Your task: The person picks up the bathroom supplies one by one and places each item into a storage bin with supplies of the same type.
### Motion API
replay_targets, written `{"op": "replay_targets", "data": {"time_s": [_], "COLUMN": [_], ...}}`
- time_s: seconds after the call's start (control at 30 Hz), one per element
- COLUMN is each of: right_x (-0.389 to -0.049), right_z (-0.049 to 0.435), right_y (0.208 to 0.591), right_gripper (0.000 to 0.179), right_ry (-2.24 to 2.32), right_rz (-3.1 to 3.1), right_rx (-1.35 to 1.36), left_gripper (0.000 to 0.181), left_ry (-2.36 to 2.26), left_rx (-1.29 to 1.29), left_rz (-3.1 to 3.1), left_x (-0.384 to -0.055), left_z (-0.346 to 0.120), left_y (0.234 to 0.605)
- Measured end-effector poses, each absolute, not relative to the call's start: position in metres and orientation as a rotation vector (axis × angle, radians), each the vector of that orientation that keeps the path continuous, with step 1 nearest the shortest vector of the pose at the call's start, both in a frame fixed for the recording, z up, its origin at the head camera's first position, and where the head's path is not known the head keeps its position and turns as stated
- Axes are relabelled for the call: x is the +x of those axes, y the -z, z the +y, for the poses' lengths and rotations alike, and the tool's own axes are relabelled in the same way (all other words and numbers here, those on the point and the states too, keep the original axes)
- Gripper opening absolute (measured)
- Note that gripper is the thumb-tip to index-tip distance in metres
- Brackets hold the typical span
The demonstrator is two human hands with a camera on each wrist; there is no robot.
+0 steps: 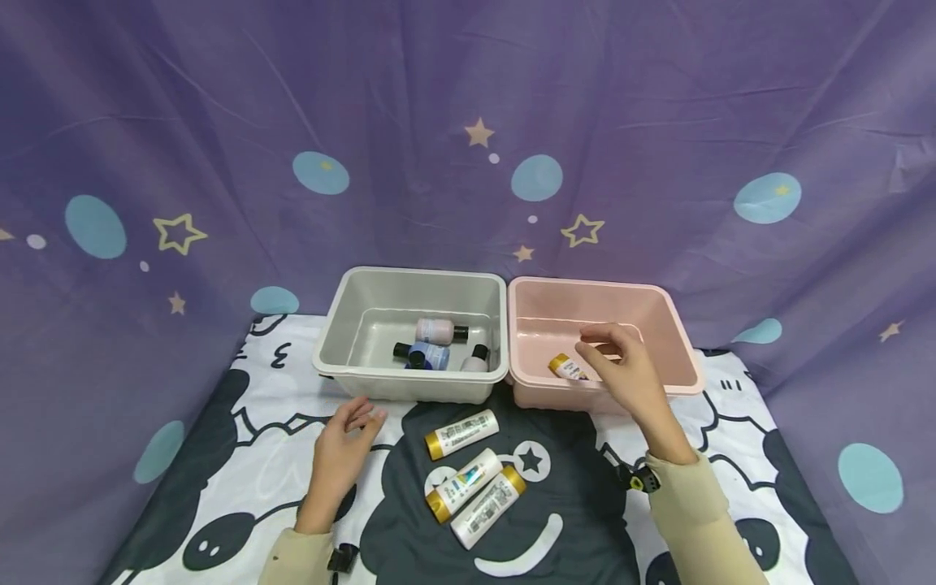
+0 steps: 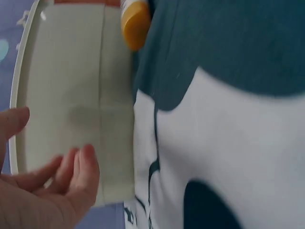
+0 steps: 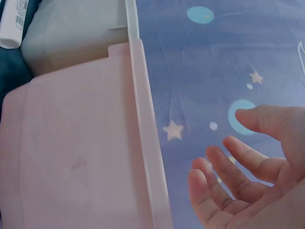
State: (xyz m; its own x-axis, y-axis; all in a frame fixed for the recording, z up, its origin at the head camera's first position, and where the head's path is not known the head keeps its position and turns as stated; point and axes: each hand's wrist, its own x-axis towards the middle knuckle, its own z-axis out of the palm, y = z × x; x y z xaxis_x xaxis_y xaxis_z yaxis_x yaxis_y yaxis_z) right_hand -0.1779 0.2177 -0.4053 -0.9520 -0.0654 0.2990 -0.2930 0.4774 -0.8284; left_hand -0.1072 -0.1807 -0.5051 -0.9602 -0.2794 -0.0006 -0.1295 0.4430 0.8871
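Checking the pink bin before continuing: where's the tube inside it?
In the head view, the tube lies inside the pink bin, near its front wall, left of the right hand.

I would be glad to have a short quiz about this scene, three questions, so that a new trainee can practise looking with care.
1. How many white tubes lie on the black-and-white cloth?
2. True or false: the left hand and the right hand are both holding nothing.
3. Fill in the missing words: the bottles with black caps lie in the ______.

Key:
1. Three.
2. True; no thing is between the fingers of either one.
3. Grey box.
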Motion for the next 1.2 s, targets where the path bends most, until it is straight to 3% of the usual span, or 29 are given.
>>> {"op": "replay_targets", "data": {"time_s": [0.37, 0.8, 1.2], "right_x": [-0.151, -0.134, -0.140], "right_z": [0.252, 0.299, 0.311], "right_y": [0.415, 0.445, 0.475], "right_gripper": [0.028, 0.033, 0.034], "right_ry": [-1.362, -0.934, -1.373], "right_rz": [-2.384, -2.319, -2.065], "right_rx": [0.097, -0.235, -0.524], "left_gripper": [0.041, 0.041, 0.039], "left_ry": [1.528, 1.368, 1.269], "left_rx": [-0.081, -0.209, -0.328], "left_rz": [-2.677, -2.886, -2.927], "left_x": [-0.109, -0.120, -0.125], "left_z": [-0.147, -0.136, -0.130], "left_y": [0.523, 0.531, 0.532]}}
